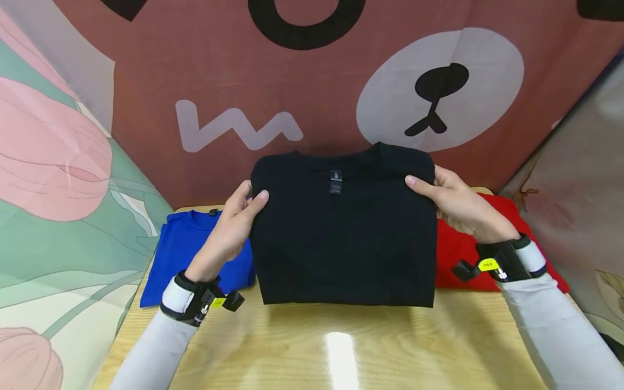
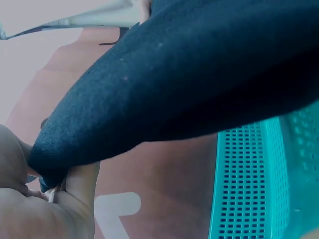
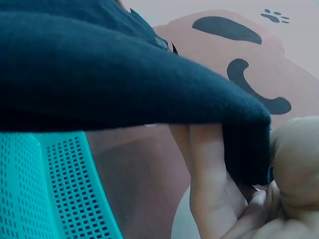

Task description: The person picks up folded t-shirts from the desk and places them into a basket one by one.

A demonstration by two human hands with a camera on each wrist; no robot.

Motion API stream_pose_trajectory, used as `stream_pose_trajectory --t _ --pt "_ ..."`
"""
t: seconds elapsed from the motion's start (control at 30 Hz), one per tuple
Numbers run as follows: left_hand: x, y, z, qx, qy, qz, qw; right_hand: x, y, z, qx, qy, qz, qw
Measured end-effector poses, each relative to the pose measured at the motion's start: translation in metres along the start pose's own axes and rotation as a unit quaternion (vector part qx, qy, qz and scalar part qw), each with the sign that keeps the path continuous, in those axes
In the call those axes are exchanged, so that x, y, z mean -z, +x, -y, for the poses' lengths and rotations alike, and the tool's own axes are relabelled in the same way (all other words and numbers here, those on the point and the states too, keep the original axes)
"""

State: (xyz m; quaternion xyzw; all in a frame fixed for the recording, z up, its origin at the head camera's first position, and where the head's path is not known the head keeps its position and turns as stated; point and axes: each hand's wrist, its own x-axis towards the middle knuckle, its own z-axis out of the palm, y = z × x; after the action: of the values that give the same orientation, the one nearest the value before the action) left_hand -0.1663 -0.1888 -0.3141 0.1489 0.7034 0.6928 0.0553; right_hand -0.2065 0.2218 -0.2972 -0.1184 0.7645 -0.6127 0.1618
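Observation:
A folded black T-shirt (image 1: 341,244) hangs upright above the table, its collar at the top and a small neck label (image 1: 336,182) facing me. My left hand (image 1: 231,225) pinches its left upper edge, thumb in front and fingers behind. On the opposite side, my right hand (image 1: 460,206) grips the right upper edge the same way. Both wrist views show the cloth between thumb and fingers. A turquoise perforated plastic basket (image 2: 244,184) appears below the shirt in the left wrist view and again in the right; the shirt hides it from the head view.
A blue shirt (image 1: 182,246) lies folded on the wooden table (image 1: 292,346) at the left, partly behind my left arm. At the right lies red folded clothing (image 1: 458,260). A brown cloth backdrop (image 1: 234,65) with a bear's face hangs behind the table.

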Motion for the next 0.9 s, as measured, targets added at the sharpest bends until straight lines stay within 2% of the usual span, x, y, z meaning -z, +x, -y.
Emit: stream_pose_trajectory --t 0.13,0.37,0.57,0.9 --pt "0.005 0.009 0.0 0.004 0.005 -0.006 1.0 0.001 0.012 -0.002 0.009 0.008 -0.003 0.9999" --pt "0.014 0.022 0.008 0.031 0.003 -0.027 0.9992 0.0 0.031 -0.006 0.009 0.026 0.006 0.9996" --pt "0.02 0.032 0.015 0.043 0.009 -0.044 0.998 0.0 0.046 -0.008 0.003 0.016 0.007 0.9998" --pt "0.029 0.043 0.023 0.069 0.019 -0.051 0.9961 0.0 0.069 -0.016 -0.014 0.013 0.007 0.9998"
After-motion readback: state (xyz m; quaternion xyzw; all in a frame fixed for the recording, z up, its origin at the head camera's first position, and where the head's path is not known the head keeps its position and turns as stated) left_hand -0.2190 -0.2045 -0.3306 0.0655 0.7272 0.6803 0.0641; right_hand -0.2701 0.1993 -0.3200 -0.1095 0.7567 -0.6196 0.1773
